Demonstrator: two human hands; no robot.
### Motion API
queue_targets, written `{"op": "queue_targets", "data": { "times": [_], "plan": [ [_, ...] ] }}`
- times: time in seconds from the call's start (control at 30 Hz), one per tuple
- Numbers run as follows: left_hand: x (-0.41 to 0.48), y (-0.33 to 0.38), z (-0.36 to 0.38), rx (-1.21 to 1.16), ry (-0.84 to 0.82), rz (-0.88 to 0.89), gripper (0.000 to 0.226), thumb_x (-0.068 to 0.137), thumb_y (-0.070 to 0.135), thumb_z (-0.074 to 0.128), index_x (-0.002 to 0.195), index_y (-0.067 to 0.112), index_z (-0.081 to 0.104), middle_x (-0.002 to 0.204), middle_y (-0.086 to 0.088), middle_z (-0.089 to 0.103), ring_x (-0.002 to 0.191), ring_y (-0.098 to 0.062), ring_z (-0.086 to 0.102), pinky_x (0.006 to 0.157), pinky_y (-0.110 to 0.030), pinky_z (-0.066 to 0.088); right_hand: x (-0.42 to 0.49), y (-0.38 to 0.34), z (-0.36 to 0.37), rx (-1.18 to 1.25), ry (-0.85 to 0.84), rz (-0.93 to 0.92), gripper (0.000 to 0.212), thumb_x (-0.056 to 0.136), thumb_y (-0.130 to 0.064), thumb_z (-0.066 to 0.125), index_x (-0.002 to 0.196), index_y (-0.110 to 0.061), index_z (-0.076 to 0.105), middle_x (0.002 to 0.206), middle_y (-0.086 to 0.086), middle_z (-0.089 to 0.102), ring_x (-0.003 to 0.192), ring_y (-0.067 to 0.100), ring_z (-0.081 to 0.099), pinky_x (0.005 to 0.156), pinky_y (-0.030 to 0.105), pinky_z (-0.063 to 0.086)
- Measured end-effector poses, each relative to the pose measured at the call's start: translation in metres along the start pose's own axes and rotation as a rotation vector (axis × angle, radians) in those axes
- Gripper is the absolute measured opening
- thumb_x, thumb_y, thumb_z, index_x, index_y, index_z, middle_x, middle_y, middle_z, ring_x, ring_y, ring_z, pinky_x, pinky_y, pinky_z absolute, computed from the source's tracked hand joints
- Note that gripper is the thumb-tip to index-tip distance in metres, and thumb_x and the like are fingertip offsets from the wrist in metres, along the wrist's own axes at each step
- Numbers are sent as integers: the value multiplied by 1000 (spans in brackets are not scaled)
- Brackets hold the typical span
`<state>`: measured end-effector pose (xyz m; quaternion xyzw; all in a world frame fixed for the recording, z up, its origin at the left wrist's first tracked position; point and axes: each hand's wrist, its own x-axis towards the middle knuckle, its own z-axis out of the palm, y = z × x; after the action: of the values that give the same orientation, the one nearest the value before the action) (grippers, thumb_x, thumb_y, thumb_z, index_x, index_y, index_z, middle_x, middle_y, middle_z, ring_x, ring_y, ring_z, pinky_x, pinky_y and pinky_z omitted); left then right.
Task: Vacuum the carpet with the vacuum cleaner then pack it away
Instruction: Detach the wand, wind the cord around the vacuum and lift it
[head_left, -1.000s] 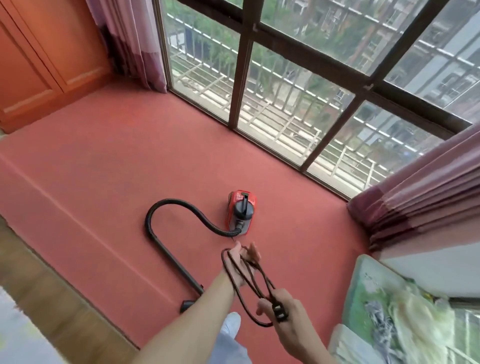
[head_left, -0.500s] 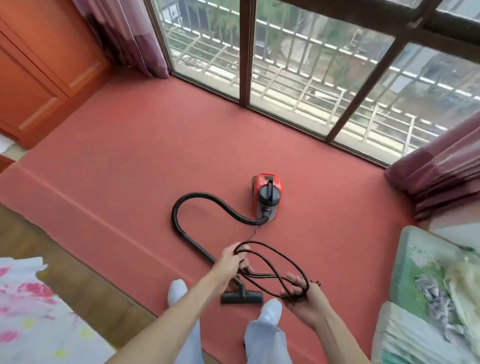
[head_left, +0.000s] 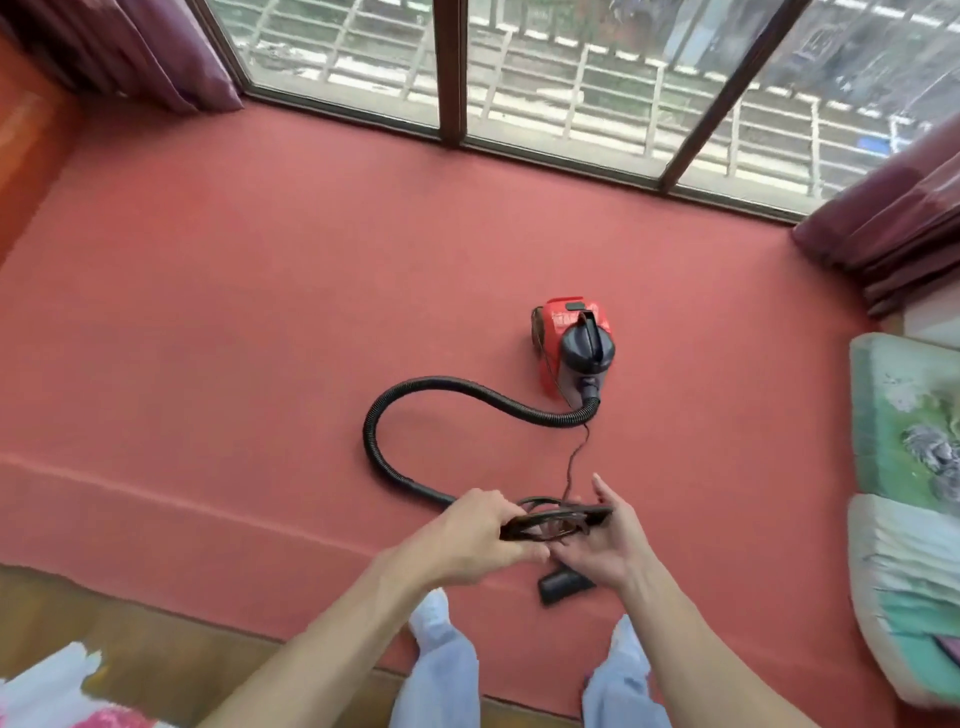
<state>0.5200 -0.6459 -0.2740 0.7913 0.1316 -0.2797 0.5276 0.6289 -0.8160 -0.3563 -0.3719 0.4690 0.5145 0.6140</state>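
Thin black coiled cord (head_left: 558, 518): left hand (head_left: 467, 545) grips, right hand (head_left: 605, 545) supports.

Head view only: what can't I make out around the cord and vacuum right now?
All in the head view:
- Plug: lost in the blurred cord bundle that the left hand grips.
- Wand: hidden behind both hands; the right hand also covers part of the floor nozzle.
- Cord's entry into the vacuum cleaner: too thin to trace.
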Motion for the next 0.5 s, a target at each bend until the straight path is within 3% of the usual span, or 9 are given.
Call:
{"op": "queue_targets", "data": {
  "times": [0.07, 0.17, 0.23, 0.3, 0.33, 0.43, 0.5],
  "plan": [
    [-5, -26, -7, 110, -33, 13, 36, 87, 34, 71, 63, 11, 56, 65, -7, 40, 59, -13, 31, 51, -23, 29, 20, 12, 20, -7, 40, -32, 50, 84, -51, 64, 67, -5, 55, 59, 8, 53, 68, 25, 53, 79, 42, 49],
    [-11, -62, -11, 228, -100, -14, 33, 81, 39, 67, 65, 13, 53, 75, -18, 42, 66, -18, 33, 58, -30, 39, 52, 21, 37, -151, 115, 4, 43, 78, -45, 72, 71, -10, 48, 53, 3, 47, 49, 16, 48, 78, 32, 47],
    [-15, -79, -10, 226, -122, -27, 26, 80, 32, 63, 69, 13, 49, 75, -11, 33, 66, -14, 29, 59, -34, 36, 67, 25, 41, -313, 144, 86, 42, 81, -43, 72, 73, -10, 48, 51, 5, 48, 41, 18, 52, 79, 36, 50],
    [-18, -87, -12, 243, -164, 23, 19, 77, 17, 55, 70, 24, 39, 74, 0, 32, 66, -12, 27, 61, -29, 31, 78, 32, 44, -412, 161, 161, 43, 82, -44, 73, 75, -10, 47, 50, 4, 47, 45, 18, 52, 83, 38, 52],
    [-19, -88, -15, 237, -192, 77, 12, 74, 13, 51, 70, 23, 45, 70, 5, 34, 65, -12, 30, 62, -24, 30, 85, 35, 46, -429, 163, 181, 44, 81, -44, 74, 74, -12, 45, 49, 3, 46, 47, 16, 49, 78, 37, 53],
    [-22, -85, -30, 207, -245, 215, 30, 69, 12, 48, 81, 39, 45, 70, 27, 48, 72, 6, 45, 62, -6, 28, 106, 45, 53, -510, 145, 215, 38, 84, -38, 73, 73, -14, 45, 45, 0, 39, 41, 11, 41, 59, 31, 53],
    [-20, -91, -41, 222, -224, 247, 34, 70, 15, 52, 86, 45, 52, 78, 21, 57, 78, 6, 48, 63, -5, 34, 117, 52, 66, -554, 98, 216, 23, 90, -29, 64, 78, -14, 51, 43, -4, 35, 35, 8, 35, 53, 24, 48]
  ]
}}
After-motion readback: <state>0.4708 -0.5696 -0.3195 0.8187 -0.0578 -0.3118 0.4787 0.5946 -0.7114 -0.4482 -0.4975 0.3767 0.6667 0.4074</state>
